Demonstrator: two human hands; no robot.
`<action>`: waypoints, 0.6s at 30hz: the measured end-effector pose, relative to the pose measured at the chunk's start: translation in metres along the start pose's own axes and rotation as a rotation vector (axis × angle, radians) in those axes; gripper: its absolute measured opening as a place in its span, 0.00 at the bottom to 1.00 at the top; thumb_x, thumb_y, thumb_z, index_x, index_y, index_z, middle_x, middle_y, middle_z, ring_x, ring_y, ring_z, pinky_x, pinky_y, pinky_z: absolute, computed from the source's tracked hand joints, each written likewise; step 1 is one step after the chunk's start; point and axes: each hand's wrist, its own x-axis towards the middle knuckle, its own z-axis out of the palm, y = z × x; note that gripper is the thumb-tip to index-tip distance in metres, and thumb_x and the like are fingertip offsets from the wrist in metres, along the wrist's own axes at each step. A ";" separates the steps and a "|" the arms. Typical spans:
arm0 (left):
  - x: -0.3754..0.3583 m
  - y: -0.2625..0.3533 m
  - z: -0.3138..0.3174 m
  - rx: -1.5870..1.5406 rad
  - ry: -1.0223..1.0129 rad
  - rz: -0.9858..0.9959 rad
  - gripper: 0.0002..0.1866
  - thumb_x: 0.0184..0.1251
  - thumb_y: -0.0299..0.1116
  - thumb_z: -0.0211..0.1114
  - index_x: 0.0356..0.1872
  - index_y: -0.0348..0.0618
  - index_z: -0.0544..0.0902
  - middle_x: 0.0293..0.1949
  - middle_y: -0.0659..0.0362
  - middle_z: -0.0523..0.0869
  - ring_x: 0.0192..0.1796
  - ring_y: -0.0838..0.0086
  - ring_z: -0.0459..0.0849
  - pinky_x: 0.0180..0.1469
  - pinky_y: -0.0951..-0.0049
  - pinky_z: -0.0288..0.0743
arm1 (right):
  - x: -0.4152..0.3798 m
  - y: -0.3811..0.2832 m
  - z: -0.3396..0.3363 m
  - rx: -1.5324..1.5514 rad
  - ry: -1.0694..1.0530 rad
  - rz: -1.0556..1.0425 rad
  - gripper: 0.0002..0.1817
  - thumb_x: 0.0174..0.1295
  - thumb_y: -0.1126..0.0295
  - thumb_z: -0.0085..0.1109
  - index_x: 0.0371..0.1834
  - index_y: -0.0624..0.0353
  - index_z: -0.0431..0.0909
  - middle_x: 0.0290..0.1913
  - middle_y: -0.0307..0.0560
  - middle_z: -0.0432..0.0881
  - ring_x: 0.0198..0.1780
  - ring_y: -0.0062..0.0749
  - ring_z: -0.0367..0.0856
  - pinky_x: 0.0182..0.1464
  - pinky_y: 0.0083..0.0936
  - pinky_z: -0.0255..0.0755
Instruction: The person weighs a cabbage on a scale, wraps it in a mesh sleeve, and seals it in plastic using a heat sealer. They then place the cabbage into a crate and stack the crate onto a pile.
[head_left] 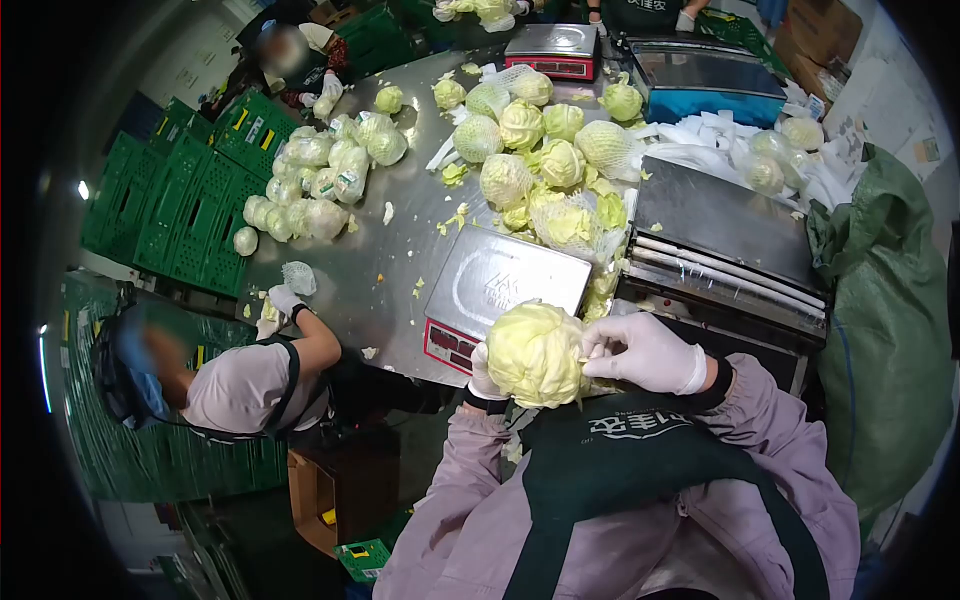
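A pale yellow-green lettuce head (533, 357) is held up in front of my apron, above the near edge of the metal table. My left hand (485, 374), in a white glove, cups it from the left side, its fingers partly hidden behind it. My gloved right hand (645, 353) is closed at the right side of the head, thumb and fingers pinching what appears to be a leaf edge. Just beyond the lettuce stands a red scale (508, 278) with a bare metal plate.
Loose and net-covered lettuce heads (522, 125) lie beyond the scale. A wrapping machine (725, 215) stands at right, beside a green sack (885, 330). Bagged heads (345, 160) are piled at left near green crates (190, 205). A co-worker (245, 385) stands at left; others work farther back.
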 end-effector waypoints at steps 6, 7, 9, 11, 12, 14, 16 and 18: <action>0.008 0.003 -0.002 -0.216 0.308 0.195 0.49 0.58 0.71 0.54 0.72 0.44 0.59 0.68 0.48 0.66 0.68 0.53 0.68 0.69 0.48 0.63 | -0.016 -0.003 -0.018 0.097 -0.153 0.065 0.09 0.59 0.74 0.63 0.42 0.64 0.80 0.35 0.37 0.81 0.37 0.16 0.76 0.42 0.18 0.71; 0.010 0.005 -0.001 -0.294 0.364 0.279 0.48 0.59 0.70 0.53 0.72 0.46 0.59 0.69 0.49 0.66 0.68 0.53 0.68 0.69 0.47 0.63 | -0.014 0.006 -0.013 -0.015 -0.005 -0.056 0.16 0.61 0.72 0.63 0.52 0.64 0.77 0.41 0.41 0.81 0.42 0.20 0.77 0.46 0.20 0.72; 0.009 0.011 0.000 -0.242 0.373 0.307 0.46 0.62 0.68 0.52 0.72 0.45 0.59 0.70 0.50 0.65 0.69 0.54 0.66 0.69 0.48 0.62 | -0.007 0.017 0.000 -0.171 0.128 -0.014 0.27 0.64 0.66 0.61 0.65 0.64 0.67 0.47 0.46 0.80 0.46 0.24 0.77 0.48 0.21 0.72; 0.010 0.019 0.012 -0.052 0.265 0.304 0.46 0.62 0.68 0.51 0.72 0.43 0.59 0.70 0.50 0.65 0.69 0.54 0.67 0.70 0.50 0.62 | 0.005 0.027 0.013 0.007 0.107 0.047 0.30 0.66 0.64 0.60 0.68 0.63 0.62 0.49 0.46 0.79 0.48 0.23 0.76 0.48 0.21 0.73; 0.012 0.021 0.020 0.013 0.208 0.311 0.45 0.63 0.67 0.52 0.72 0.42 0.59 0.70 0.50 0.65 0.69 0.55 0.67 0.70 0.51 0.62 | 0.010 0.027 0.019 0.185 0.083 0.108 0.33 0.67 0.62 0.58 0.71 0.63 0.58 0.51 0.45 0.78 0.49 0.23 0.76 0.48 0.20 0.74; 0.012 0.015 0.025 0.060 0.218 0.305 0.45 0.63 0.67 0.52 0.72 0.42 0.59 0.70 0.50 0.65 0.69 0.55 0.67 0.69 0.51 0.62 | 0.017 0.012 0.024 0.260 0.040 0.123 0.33 0.70 0.58 0.55 0.71 0.64 0.55 0.51 0.47 0.79 0.47 0.25 0.80 0.44 0.21 0.76; 0.012 0.013 0.024 0.161 0.174 0.294 0.46 0.63 0.67 0.51 0.72 0.42 0.58 0.70 0.50 0.65 0.69 0.56 0.67 0.69 0.53 0.63 | 0.019 0.016 0.024 0.267 0.052 0.157 0.34 0.69 0.56 0.55 0.70 0.65 0.57 0.51 0.48 0.80 0.47 0.25 0.81 0.43 0.22 0.77; 0.014 0.011 0.025 0.089 0.188 0.301 0.46 0.63 0.67 0.50 0.72 0.42 0.58 0.70 0.50 0.65 0.69 0.56 0.67 0.69 0.54 0.63 | 0.018 0.024 0.022 0.224 0.031 0.083 0.28 0.72 0.61 0.50 0.68 0.66 0.59 0.50 0.48 0.80 0.44 0.26 0.83 0.41 0.22 0.79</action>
